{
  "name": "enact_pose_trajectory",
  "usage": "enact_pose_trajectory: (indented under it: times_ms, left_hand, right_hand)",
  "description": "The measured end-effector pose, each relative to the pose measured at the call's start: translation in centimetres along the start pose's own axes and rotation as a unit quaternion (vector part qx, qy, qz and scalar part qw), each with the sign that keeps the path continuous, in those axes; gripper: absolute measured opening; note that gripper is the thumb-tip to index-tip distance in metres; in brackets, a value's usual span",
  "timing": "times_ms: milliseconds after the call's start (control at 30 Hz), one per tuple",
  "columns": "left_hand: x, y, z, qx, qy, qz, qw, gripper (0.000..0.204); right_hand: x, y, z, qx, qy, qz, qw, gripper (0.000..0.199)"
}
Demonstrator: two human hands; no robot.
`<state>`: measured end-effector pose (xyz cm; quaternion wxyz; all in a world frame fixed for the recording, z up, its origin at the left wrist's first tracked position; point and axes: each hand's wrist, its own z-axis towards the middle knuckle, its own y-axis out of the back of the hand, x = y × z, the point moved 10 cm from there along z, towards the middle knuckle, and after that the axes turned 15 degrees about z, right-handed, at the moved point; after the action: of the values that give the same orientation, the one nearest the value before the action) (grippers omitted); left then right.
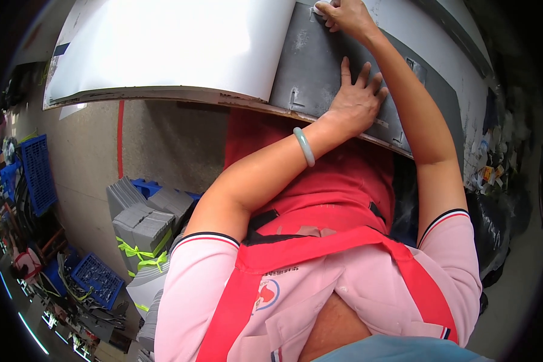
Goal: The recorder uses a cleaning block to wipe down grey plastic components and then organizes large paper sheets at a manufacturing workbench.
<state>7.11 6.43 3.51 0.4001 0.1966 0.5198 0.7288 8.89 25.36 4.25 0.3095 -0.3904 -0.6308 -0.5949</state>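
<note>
My left hand (359,104) lies flat on a dark grey panel (304,54), its fingers spread and nothing in them. A pale green bangle (304,146) circles that wrist. At the panel's far edge my right hand (349,19) is closed around a small white piece (321,8), mostly hidden by the fingers, so its kind is unclear. The panel bears small marked or cut L-shaped features and whitish scuffs. Left of it, a large glossy white sheet (163,48) covers the worktable and curves toward the panel.
Bundles of grey sheets (143,223) tied with yellow-green straps stand on the floor at my left. Farther left are blue crates (39,175) and piled goods. Black plastic bags (492,223) and scraps lie at the right. The worktable's edge (217,98) runs before my body.
</note>
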Motion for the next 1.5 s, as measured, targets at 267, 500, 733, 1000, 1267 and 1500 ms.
enact_pose_trajectory:
  times_ms: [267,500,733,1000,1267,1500]
  left_hand:
    - [0.1,0.6,-0.2,-0.016,-0.009,0.016,1.000,0.040]
    - [-0.7,-0.3,-0.1,0.034,-0.027,0.063,0.997,0.040]
    - [0.2,0.0,-1.0,-0.048,-0.016,0.038,0.998,0.046]
    - [0.0,-1.3,-0.8,-0.039,-0.016,0.058,0.997,0.050]
    - [0.1,-1.3,-0.6,-0.018,-0.011,0.089,0.996,0.051]
    - [-0.1,-1.5,0.3,-0.017,-0.015,0.033,0.999,0.050]
  right_hand:
    - [0.8,-1.0,0.1,-0.039,-0.043,0.036,0.998,0.018]
    - [0.3,-1.2,-7.3,0.001,-0.104,0.094,0.990,0.020]
    - [1.2,-7.4,-14.2,0.156,-0.059,0.081,0.983,0.016]
    - [1.4,-10.1,-15.0,0.233,-0.113,-0.049,0.965,0.017]
    - [4.5,-7.6,-16.9,0.139,0.178,-0.153,0.962,0.028]
    - [5.1,-8.6,-17.0,0.133,0.216,-0.174,0.952,0.025]
